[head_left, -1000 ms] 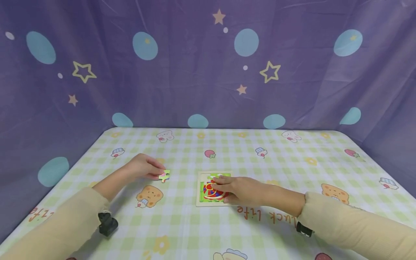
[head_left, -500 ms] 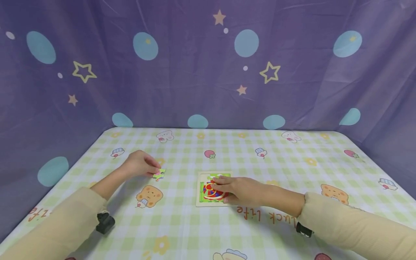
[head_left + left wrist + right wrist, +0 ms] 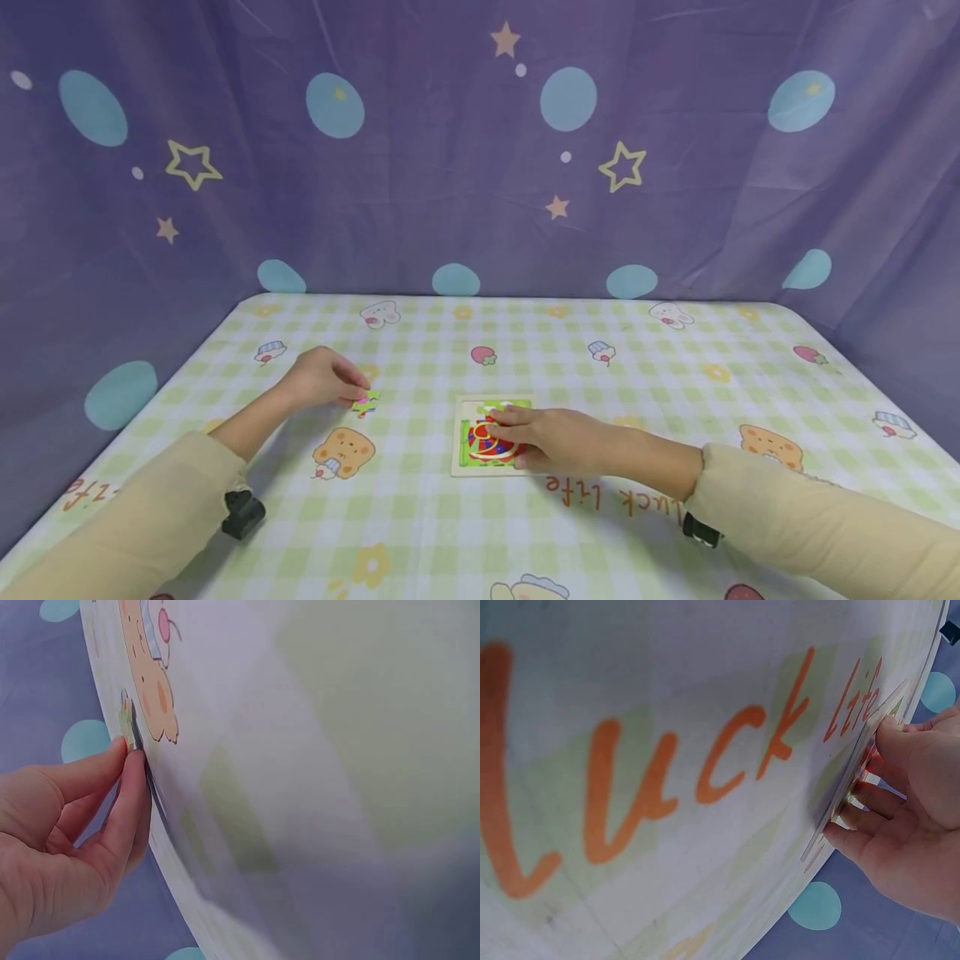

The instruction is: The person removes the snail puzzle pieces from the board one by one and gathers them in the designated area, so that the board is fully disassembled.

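Observation:
My left hand (image 3: pixel 321 379) pinches a small green jigsaw puzzle piece (image 3: pixel 367 405) with pink and red markings between thumb and fingertips. In the left wrist view that puzzle piece (image 3: pixel 126 724) appears nearly edge-on, close over the tablecloth. To the right lies a square wooden puzzle board (image 3: pixel 459 450) with a pale frame and a red, blue and green picture. Across its right part rests my right hand (image 3: pixel 562 437), fingers extended over the picture and covering some of it. Seen from the right wrist, the board (image 3: pixel 851 761) is a thin slab under the fingers of the right hand (image 3: pixel 907 817).
A green-and-white checked tablecloth (image 3: pixel 420 533) printed with cartoons and lettering covers the table. Behind it hangs a purple curtain (image 3: pixel 450 208) with stars and blue ovals. Dark wrist cameras sit on the left cuff (image 3: pixel 242 514) and the right cuff (image 3: pixel 701 528).
Holding the puzzle piece, my left hand has shifted slightly left and away from me, then stayed there while the piece turned a little. My right hand and the board have kept their place.

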`<state>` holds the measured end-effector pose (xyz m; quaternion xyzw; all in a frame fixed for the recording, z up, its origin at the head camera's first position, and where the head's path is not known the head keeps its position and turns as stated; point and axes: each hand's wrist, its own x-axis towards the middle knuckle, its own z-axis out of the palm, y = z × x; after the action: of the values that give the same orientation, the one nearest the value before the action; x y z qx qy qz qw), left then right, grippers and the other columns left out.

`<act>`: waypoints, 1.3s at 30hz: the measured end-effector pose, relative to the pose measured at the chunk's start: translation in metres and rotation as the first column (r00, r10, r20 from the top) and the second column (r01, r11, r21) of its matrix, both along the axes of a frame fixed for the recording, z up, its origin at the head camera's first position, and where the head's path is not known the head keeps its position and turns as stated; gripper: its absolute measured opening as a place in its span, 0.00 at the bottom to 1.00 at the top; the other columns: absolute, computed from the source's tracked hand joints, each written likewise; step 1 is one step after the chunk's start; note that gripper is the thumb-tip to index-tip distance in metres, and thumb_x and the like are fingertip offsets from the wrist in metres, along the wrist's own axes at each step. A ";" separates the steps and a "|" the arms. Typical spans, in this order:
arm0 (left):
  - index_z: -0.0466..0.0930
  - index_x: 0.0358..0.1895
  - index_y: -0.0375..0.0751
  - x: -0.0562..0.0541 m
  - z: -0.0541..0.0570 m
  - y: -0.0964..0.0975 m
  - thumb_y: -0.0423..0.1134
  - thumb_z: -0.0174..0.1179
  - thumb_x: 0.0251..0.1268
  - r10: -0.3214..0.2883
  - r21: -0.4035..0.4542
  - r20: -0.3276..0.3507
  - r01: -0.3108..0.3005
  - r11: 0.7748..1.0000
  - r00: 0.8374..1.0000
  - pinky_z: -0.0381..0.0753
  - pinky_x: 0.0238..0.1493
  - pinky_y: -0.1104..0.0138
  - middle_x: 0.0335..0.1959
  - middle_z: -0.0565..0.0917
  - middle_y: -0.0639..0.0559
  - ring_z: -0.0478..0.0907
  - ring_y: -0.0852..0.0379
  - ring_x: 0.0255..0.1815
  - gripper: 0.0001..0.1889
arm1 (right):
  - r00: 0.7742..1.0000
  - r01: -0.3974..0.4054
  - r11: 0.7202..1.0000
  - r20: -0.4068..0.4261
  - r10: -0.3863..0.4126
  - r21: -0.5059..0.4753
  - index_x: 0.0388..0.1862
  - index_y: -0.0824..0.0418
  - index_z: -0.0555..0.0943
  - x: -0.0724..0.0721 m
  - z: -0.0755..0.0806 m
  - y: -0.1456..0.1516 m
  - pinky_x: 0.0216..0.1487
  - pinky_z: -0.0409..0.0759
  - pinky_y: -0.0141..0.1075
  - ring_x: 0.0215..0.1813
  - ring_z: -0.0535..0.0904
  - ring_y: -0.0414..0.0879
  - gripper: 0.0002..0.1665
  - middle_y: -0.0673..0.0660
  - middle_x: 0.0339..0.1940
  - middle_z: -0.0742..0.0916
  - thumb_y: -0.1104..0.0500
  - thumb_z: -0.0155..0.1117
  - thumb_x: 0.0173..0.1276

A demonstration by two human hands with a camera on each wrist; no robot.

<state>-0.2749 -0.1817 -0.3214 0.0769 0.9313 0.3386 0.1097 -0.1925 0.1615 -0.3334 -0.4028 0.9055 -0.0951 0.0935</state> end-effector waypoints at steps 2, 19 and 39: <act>0.85 0.36 0.31 0.000 0.000 -0.001 0.32 0.68 0.54 -0.001 -0.003 -0.001 0.001 1.000 1.000 0.84 0.33 0.68 0.34 0.88 0.41 0.85 0.62 0.26 0.08 | 1.000 0.001 1.000 0.007 -0.001 -0.001 0.72 0.55 0.65 0.000 0.000 0.000 0.66 0.74 0.44 0.76 0.62 0.51 0.32 0.55 0.76 0.66 0.54 0.59 0.70; 0.86 0.36 0.32 0.005 0.006 -0.009 0.35 0.69 0.54 -0.022 -0.038 -0.011 0.021 0.999 1.000 0.83 0.33 0.67 0.32 0.89 0.44 0.85 0.60 0.27 0.09 | 1.000 0.000 1.000 0.017 0.000 -0.015 0.72 0.55 0.65 0.001 0.001 0.000 0.67 0.73 0.44 0.76 0.62 0.51 0.32 0.55 0.76 0.66 0.54 0.58 0.71; 0.87 0.36 0.34 0.004 0.002 -0.016 0.35 0.69 0.54 0.018 -0.052 -0.002 -0.018 0.998 1.000 0.81 0.32 0.68 0.29 0.88 0.50 0.82 0.64 0.25 0.09 | 1.000 -0.002 1.000 0.013 0.002 -0.012 0.72 0.56 0.65 0.001 0.000 0.000 0.66 0.74 0.44 0.76 0.62 0.51 0.32 0.56 0.76 0.66 0.55 0.58 0.71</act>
<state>-0.2711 -0.1977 -0.3191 0.0661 0.9406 0.3150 0.1079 -0.1916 0.1619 -0.3331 -0.4035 0.9039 -0.1032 0.0970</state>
